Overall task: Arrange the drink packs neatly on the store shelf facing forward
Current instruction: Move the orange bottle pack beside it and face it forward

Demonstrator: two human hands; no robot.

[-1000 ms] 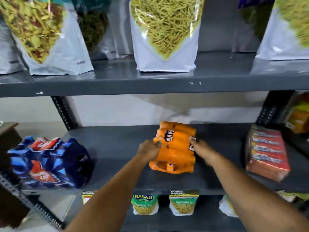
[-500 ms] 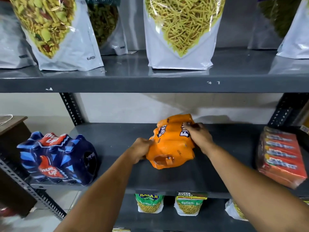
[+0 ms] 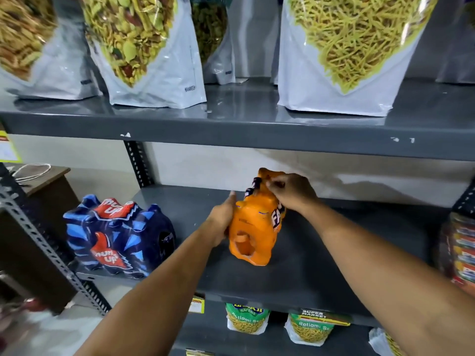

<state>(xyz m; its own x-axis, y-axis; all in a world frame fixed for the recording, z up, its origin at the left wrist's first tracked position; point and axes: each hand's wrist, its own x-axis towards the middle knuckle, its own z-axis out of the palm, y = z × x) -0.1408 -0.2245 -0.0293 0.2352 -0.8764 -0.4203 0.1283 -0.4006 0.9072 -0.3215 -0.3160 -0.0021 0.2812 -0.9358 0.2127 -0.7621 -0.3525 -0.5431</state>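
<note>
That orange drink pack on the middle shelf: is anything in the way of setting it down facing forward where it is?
Nothing visible is. Both hands, left and right, already grip the orange drink pack, and the grey shelf around it is bare. The blue pack sits well to its left, the red packs far right.

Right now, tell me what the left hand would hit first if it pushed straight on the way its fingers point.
The left hand already presses the orange drink pack. Beyond it, the fingers probably point along bare shelf toward the pale back wall; depth is unclear.
</note>
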